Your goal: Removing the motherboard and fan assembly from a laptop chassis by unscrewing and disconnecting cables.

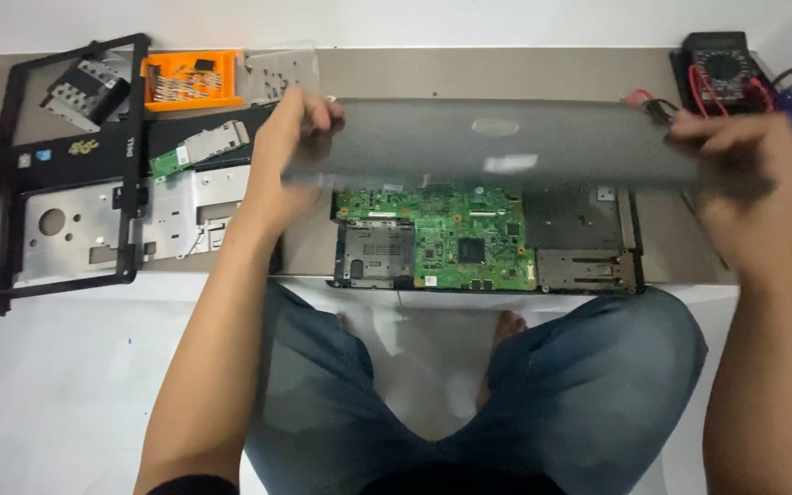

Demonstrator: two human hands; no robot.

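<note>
Head view: both hands grip the grey laptop lid (pixel 506 142) by its ends, left hand (pixel 291 137) at 9 o'clock, right hand (pixel 726 151) at 3, fingers wrapped around the edges. It is held over the green circuit board (pixel 451 238) on the tabletop (pixel 680 257). The lid looks broad, thin, stiff and probably fragile. An orange parts tray (pixel 190 80) sits at 11 o'clock.

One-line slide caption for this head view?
Both hands, left and right, hold a grey laptop lid above the exposed green motherboard.
</note>
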